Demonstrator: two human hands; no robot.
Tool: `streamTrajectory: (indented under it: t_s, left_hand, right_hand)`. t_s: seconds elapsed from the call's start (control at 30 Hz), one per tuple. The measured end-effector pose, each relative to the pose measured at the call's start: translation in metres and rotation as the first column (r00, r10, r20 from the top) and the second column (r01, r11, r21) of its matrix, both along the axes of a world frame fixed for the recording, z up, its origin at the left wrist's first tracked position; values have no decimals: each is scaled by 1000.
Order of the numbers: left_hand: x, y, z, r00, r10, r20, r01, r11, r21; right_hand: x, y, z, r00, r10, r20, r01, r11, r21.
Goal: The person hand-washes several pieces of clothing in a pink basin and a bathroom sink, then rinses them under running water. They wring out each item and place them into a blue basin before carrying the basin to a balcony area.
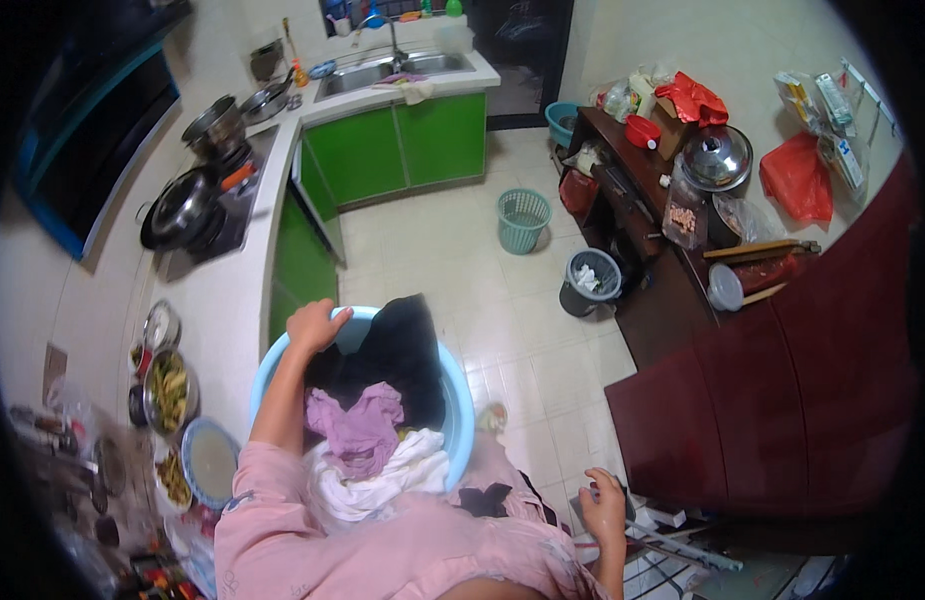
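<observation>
My left hand [316,328] grips the far rim of a light blue plastic basin [459,405], held against my front at the left. Inside the basin lie a black garment [402,356], a purple cloth [365,431] and a bunched white cloth [387,480]. On the right, my right hand [603,504] hangs low beside my body, its fingers apart and slightly curled, away from the basin. No object shows in it.
A white counter [214,330] with food dishes and a stove runs along the left, to a double sink [357,79]. On the floor stand a green plastic basket [524,221] and a grey trash bin [578,300]. A dark red cabinet [732,420] and a cluttered wooden shelf line the right.
</observation>
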State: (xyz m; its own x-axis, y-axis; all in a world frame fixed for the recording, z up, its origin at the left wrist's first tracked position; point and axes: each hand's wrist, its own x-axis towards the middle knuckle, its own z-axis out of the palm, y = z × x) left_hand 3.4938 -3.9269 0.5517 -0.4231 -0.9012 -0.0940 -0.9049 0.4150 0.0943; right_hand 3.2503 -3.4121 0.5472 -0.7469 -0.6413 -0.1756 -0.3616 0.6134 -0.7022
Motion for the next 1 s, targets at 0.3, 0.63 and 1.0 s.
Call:
streamTrajectory:
  t_s: [0.3, 0.63, 1.0]
  left_hand:
    - [-101, -209, -3, 991, 131, -40, -133, 990, -40]
    - [-234, -447, -2, 994, 78, -76, -86, 991, -106]
    - [-464, -690, -16, 977, -196, -85, 191, 980, -61]
  right_hand:
    - [-184, -290, -48, 969, 216, 119, -221, 975, 32]
    - [-228, -672, -61, 480, 218, 850, -257, 961, -101]
    - [-382, -855, -128, 672, 297, 678, -190, 954, -231]
